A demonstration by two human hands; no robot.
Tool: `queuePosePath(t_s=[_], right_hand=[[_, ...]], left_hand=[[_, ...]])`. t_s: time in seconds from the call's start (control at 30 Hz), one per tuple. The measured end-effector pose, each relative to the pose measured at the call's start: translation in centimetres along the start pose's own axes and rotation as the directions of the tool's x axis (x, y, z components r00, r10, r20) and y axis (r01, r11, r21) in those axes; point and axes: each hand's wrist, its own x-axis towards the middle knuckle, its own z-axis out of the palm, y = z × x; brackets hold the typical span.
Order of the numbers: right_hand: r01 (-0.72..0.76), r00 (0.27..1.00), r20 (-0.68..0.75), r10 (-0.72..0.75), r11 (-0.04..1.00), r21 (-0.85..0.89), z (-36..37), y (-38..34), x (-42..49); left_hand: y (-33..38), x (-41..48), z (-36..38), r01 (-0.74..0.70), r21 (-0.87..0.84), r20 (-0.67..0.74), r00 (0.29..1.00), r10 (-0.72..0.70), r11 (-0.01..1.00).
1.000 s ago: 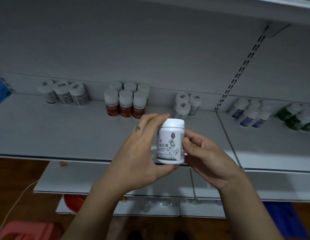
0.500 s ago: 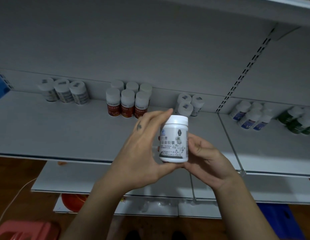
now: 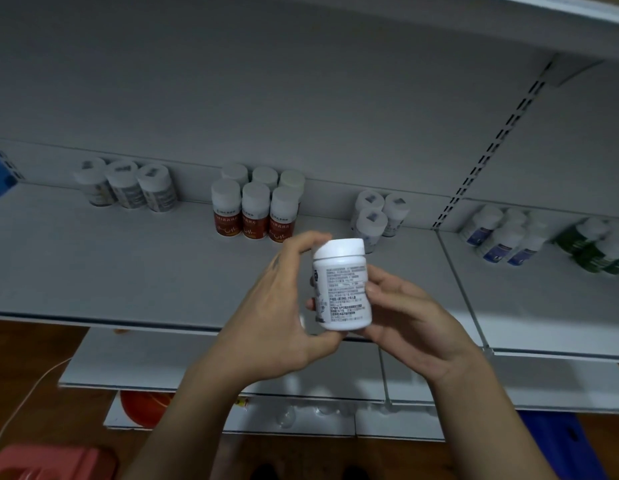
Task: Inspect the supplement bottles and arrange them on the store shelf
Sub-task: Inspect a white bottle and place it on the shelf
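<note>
Supplement bottle (image 3: pixel 342 285), white, upright, its small-print label towards the camera, sits at frame centre. The left hand (image 3: pixel 276 317) and right hand (image 3: pixel 408 317) both curl round it, before the grey shelf (image 3: pixel 128 265). Red-labelled bottles (image 3: pixel 254 216) stand behind, just upper left.

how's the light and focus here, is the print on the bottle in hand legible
Head view: dim, cool light with no glare; the white bottle gripped by the left hand and right hand is brightest and sharpest, yet its fine print is too soft to read. Head view: the green bottles at the right edge smear, and the wide lens tilts the slotted upright.
</note>
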Motion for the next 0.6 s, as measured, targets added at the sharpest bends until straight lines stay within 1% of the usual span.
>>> queuePosePath(t_s=[0.13, 0.23, 0.4, 0.53, 0.6], right_hand=[[0.034, 0.998, -0.058, -0.035, 0.999, -0.009, -0.1, 0.17, 0.36], [0.035, 0.994, -0.099, -0.039, 0.999, -0.039, 0.04, 0.36, 0.57], [0.006, 0.996, -0.086, -0.015, 0.995, -0.1, 0.16, 0.63, 0.79], [0.001, 0.994, -0.109, -0.013, 0.994, -0.109, 0.25, 0.59, 0.76], [0.007, 0.995, -0.095, -0.015, 0.996, -0.086, 0.54, 0.45, 0.7]], left_hand=[[-0.36, 0.22, 0.29, 0.01, 0.059, 0.021, 1.0, -0.011, 0.998], [-0.23, 0.44, 0.41, -0.021, 0.078, 0.025, 1.0, 0.019, 0.997], [0.31, 0.7, 0.55, -0.053, 0.088, 0.022, 0.998, 0.051, 0.995], [0.28, 0.7, 0.57, -0.06, 0.103, 0.017, 0.998, 0.058, 0.993], [0.3, 0.67, 0.61, -0.067, 0.092, 0.009, 0.998, 0.066, 0.994]])
